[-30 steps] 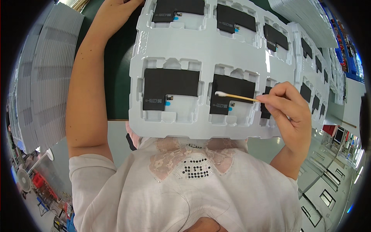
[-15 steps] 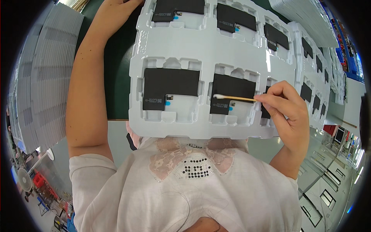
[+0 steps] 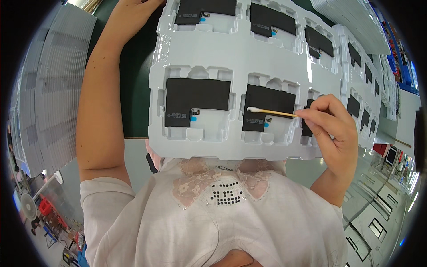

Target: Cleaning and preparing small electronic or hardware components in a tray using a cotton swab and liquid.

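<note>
My right hand point(image 3: 332, 124) pinches the wooden stick of a cotton swab point(image 3: 275, 112) between thumb and fingers. The swab's white tip lies over an L-shaped black flat battery point(image 3: 271, 95) in the front row of a white plastic tray point(image 3: 204, 50); whether it touches cannot be told. To its left sits another such battery point(image 3: 198, 92), with a small connector and a blue tab at its notch. A third battery point(image 3: 307, 127) is partly hidden behind my right hand. My left hand point(image 3: 143, 6) is by the tray's far left corner, its fingers mostly cut off by the picture's top edge.
More batteries point(image 3: 272, 18) fill the far row. A second loaded tray point(image 3: 359, 84) adjoins on the right. Tall stacks of trays stand at left point(image 3: 55, 89) and far right point(image 3: 351, 22). The dark green tabletop point(image 3: 135, 89) shows beneath my left forearm.
My right hand and the swab have shifted very slightly to the right, and the stick slants a little more. My left arm stays where it was.
</note>
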Action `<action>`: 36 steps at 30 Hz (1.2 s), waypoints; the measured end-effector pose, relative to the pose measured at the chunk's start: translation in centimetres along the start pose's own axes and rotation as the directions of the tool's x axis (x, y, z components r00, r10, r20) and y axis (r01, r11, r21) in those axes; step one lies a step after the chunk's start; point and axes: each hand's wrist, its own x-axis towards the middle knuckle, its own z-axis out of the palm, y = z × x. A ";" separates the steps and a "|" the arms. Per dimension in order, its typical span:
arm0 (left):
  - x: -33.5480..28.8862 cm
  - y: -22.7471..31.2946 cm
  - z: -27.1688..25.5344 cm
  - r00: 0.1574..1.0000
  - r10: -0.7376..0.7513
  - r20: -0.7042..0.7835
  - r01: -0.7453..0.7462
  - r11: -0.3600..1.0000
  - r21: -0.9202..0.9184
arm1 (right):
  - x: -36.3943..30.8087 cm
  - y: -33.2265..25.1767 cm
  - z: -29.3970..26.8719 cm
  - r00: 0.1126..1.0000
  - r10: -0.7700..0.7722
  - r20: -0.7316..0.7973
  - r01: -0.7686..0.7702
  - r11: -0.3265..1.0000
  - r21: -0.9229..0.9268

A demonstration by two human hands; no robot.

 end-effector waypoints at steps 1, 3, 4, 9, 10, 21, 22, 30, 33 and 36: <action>-0.2 0.2 -0.3 1.000 -0.004 -0.005 0.004 1.000 0.008 | 0.1 0.0 0.1 1.000 -0.014 0.013 0.014 1.000 0.002; -0.3 0.4 -0.2 1.000 -0.012 -0.008 0.012 1.000 -0.007 | 0.3 0.1 0.2 1.000 -0.014 0.016 0.014 1.000 -0.009; -0.1 0.2 0.1 1.000 -0.008 -0.003 0.008 1.000 -0.014 | 0.4 0.2 0.2 1.000 -0.007 0.017 0.008 1.000 -0.027; -0.2 0.1 -0.5 1.000 0.009 0.011 -0.008 0.999 -0.031 | 0.9 0.4 0.6 0.992 -0.014 -0.124 0.012 1.000 -0.018; -0.2 0.2 -0.4 1.000 0.009 0.012 -0.008 0.999 -0.031 | 0.9 0.4 0.6 0.986 0.001 -0.166 0.001 1.000 0.010; -0.3 0.2 -0.4 1.000 -0.025 0.002 0.025 0.999 -0.048 | -0.8 0.8 -1.5 0.980 0.098 -0.175 -0.073 0.987 0.141; -0.3 0.0 -0.3 1.000 -0.021 0.005 0.022 0.999 -0.049 | -1.0 0.8 -1.8 0.978 0.128 -0.165 -0.106 0.985 0.136; 0.3 -0.6 0.1 1.000 -0.021 0.000 0.021 0.998 -0.052 | -1.2 1.2 -1.8 0.971 0.094 -0.218 -0.079 0.994 0.079; 0.0 0.0 0.3 0.999 -0.033 -0.024 0.032 0.999 -0.015 | -0.6 1.1 -0.8 0.985 0.052 -0.163 -0.043 0.997 0.058; -0.1 -0.6 -0.3 0.999 -0.034 -0.007 0.033 0.997 -0.073 | -0.5 1.0 -1.2 0.987 0.049 -0.151 -0.041 0.998 0.054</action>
